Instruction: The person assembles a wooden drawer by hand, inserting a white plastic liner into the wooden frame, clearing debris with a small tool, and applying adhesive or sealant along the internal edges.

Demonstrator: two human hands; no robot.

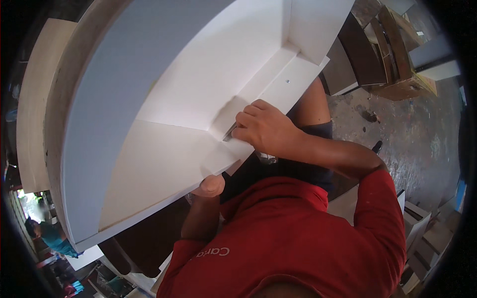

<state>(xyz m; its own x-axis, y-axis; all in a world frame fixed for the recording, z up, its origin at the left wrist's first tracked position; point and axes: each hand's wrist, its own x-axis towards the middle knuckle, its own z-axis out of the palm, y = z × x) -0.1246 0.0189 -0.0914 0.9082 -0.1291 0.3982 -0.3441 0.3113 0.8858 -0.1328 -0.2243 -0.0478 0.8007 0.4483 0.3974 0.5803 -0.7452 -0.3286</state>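
Note:
A large white cabinet carcass [194, 79] stands tilted in front of me, its inside facing me. Along its near side runs a narrow white rail [278, 92] with a small screw head [287, 81] in it. My right hand [261, 126] is closed over the rail near its left end. From under its fingers pokes a thin grey metal piece [229, 133], pressed against the rail's inner corner; most of it is hidden. Lower left, my left hand [211, 186] is curled at the edge of the white side panel [164, 159], gripping it there.
Brown and white boards and a wooden crate [405, 87] stand at the far right on the stained concrete floor [397, 144]. More panels [422, 238] are stacked at lower right. A person in a teal top [54, 238] is at the far left.

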